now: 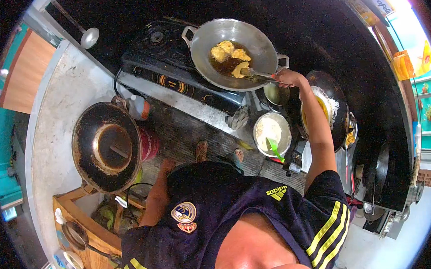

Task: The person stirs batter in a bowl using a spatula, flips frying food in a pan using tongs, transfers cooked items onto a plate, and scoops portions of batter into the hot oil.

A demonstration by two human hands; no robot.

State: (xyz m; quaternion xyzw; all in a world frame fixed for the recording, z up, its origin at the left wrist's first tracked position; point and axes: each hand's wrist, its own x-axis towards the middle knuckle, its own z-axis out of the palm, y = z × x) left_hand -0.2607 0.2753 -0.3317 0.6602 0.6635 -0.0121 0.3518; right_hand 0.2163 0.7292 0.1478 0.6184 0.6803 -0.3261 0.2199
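We stand on a dark, textured floor (176,127) before a black stove (143,55). Our right hand (287,78) grips a metal spatula (261,74), its head at lumpy golden pieces (222,50) in brown oil (219,66), inside the stove's round silvery wok (206,47). Our left hand (167,166) hangs low; we cannot tell whether it is spread. A round bowl (288,133) holds pale, thick batter (267,127).

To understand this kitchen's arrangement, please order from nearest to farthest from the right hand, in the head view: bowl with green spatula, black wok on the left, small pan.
1. Bowl: below the right hand.
2. Black wok: left side.
3. Small pan: lower left.
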